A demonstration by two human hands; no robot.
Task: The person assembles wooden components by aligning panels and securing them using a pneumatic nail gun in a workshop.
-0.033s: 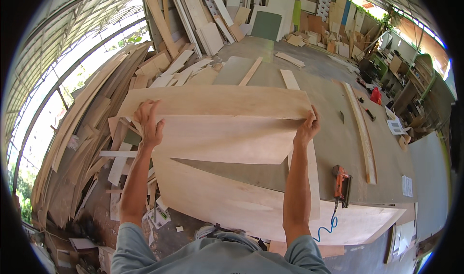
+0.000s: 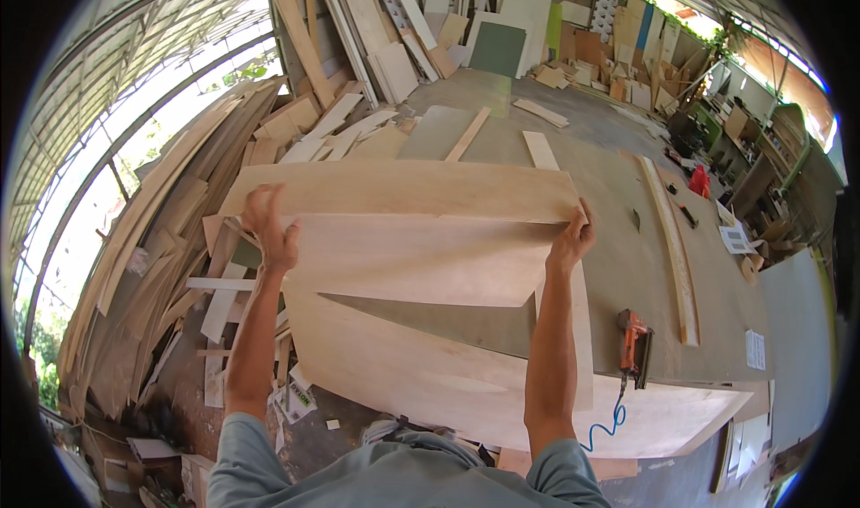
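Observation:
Two pale plywood boards meet along a long edge in front of me: an upper strip [image 2: 412, 188] and a wider panel [image 2: 417, 259] below it. My left hand [image 2: 270, 228] grips the left end near the joint, fingers bent over the strip and thumb at the panel's side. At the opposite end, my right hand [image 2: 571, 237] is closed around the corner where the boards meet. Whether the boards are fastened cannot be seen. Beneath them, another large plywood sheet [image 2: 403, 365] lies along the near side of the worktable. An orange and black nail gun [image 2: 633, 345] rests right of my right forearm.
A blue coiled hose [image 2: 616, 421] runs from the nail gun over the near edge. On the grey-brown worktable [image 2: 609, 185] lies a long wooden strip [image 2: 670, 248] at the right. Stacked boards [image 2: 170, 212] crowd the left side; more sheets [image 2: 385, 33] lean at the back.
The view has shifted very slightly. The fingers of my left hand have moved a little at the board's end; my right hand keeps its place.

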